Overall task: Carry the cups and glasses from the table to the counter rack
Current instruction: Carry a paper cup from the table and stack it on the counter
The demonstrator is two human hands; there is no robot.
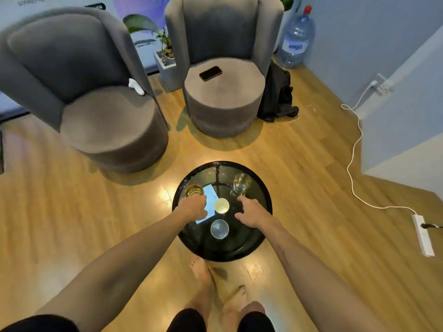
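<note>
On the round black glass table [261, 207], seen from the head camera, I count four vessels. A glass of amber liquid [194, 190] stands at the left edge. A clear glass [241, 184] stands at the far right side. A small white cup [221, 206] sits near the centre, and a clear empty glass [219, 229] sits nearest the person, just behind the white cup from my view. A pale rectangular reflection or card [211, 200] lies on the tabletop between the amber glass and the white cup; I cannot tell which it is.

The left hand [193, 208] is over the left part of the table, directly before the amber glass, knuckles up and fingers curled downward. I cannot tell whether the fingertips touch the glass or anything else. The right hand [250, 213] is over the right part of the table, near the clear glass but apart from it, fingers loosely spread and slightly bent, holding nothing.

Beyond the table I note two grey armchairs: the left chair [96, 92] carries a small white object [136, 87], the right chair [223, 87] a dark phone [210, 73]. A large water bottle [296, 41] stands in the far corner, a dark bag [276, 94] leans beside the right chair, and a white power strip [423, 234] lies on the wooden floor at right.
</note>
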